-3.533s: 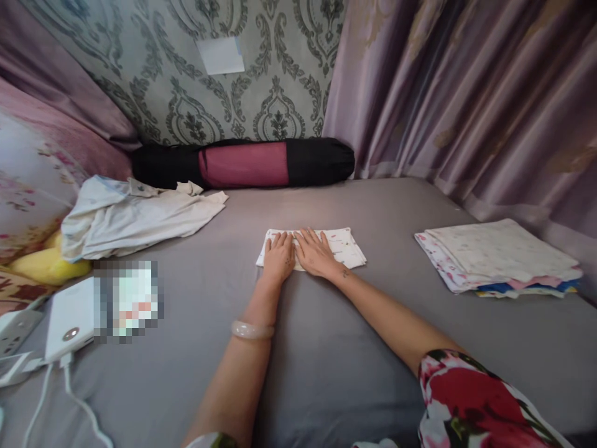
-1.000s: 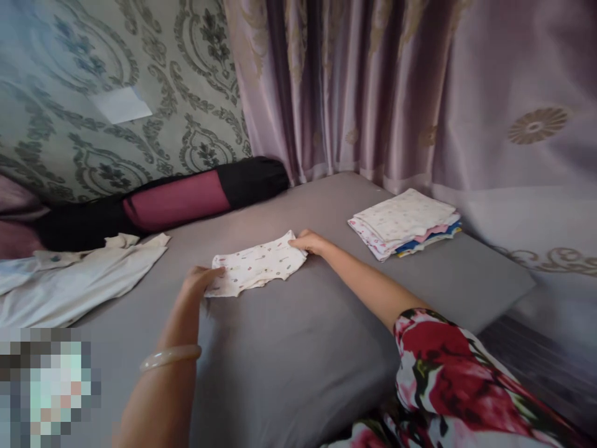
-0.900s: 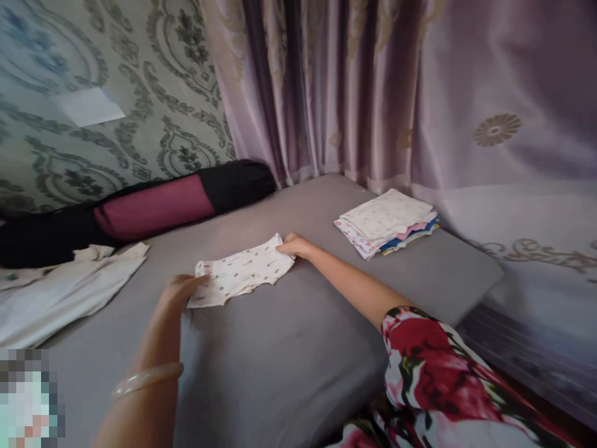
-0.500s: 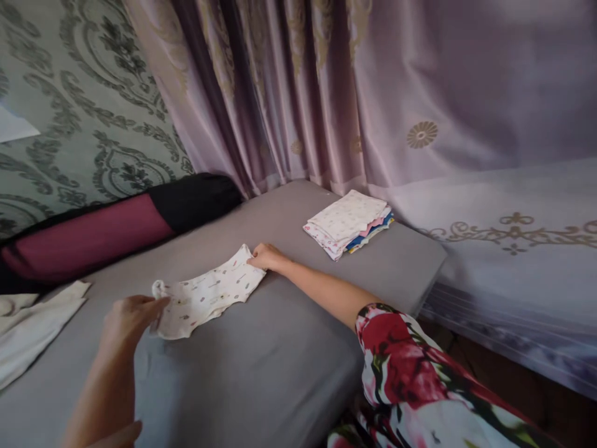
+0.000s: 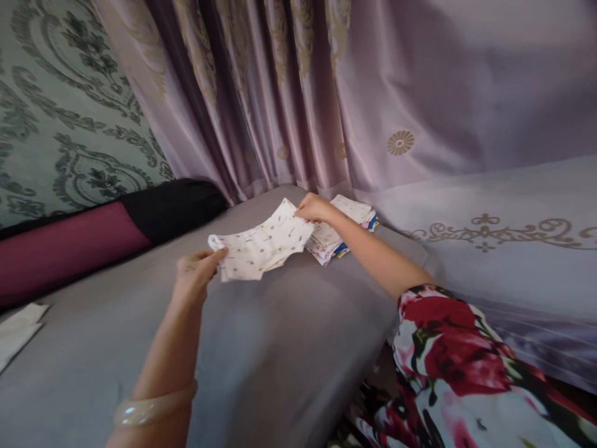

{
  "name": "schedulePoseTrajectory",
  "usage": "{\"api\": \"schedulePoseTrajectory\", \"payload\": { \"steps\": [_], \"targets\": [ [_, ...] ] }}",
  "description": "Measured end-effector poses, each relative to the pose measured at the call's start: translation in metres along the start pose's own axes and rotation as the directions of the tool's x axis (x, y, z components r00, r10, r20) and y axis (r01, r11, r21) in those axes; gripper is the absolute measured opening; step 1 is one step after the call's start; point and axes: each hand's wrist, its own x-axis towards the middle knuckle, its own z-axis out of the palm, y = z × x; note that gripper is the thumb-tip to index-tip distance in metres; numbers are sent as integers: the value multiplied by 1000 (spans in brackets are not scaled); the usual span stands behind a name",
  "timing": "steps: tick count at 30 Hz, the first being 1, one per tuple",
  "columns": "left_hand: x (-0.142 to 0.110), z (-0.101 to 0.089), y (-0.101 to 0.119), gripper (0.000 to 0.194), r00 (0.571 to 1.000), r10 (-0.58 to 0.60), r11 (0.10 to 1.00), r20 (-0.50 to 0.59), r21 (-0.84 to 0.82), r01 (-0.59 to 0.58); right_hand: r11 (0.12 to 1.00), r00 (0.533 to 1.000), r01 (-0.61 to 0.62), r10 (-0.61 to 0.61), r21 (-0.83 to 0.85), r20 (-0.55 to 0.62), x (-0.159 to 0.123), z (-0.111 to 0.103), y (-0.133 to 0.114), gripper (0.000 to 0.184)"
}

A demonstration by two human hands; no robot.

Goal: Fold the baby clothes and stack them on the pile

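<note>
Folded white garment (image 5: pixel 261 247), its scattered coloured motifs too small to read, stretches above the bed (image 5: pixel 289 336), one end pinched by the left hand (image 5: pixel 196 269), the other by the right hand (image 5: pixel 318 208). It overlaps, in view, a cloth stack (image 5: pixel 325 239) near the far edge; grey surface spreads nearer.

Garment held by both hands in front of a clothes stack

The folded garment (image 5: pixel 263 246) is gripped at its left end by the left hand (image 5: pixel 198 270), at its right end by the right hand (image 5: pixel 314 208). The clothes stack (image 5: pixel 355 209), set on the bed (image 5: pixel 289 330), is partly covered by the right forearm and backed by the curtain (image 5: pixel 373 81). The bolster (image 5: pixel 93 242) is placed left, along the wall (image 5: pixel 88 124); a cloth (image 5: pixel 18 330) is laid before it.
</note>
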Motion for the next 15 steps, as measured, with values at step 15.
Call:
{"api": "schedulePoseTrajectory", "payload": {
  "steps": [15],
  "targets": [
    [-10, 165, 38, 27, 945, 16, 914, 327, -389, 119, 944, 918, -304, 327, 131, -226, 33, -78, 107, 23]
  ]
}}
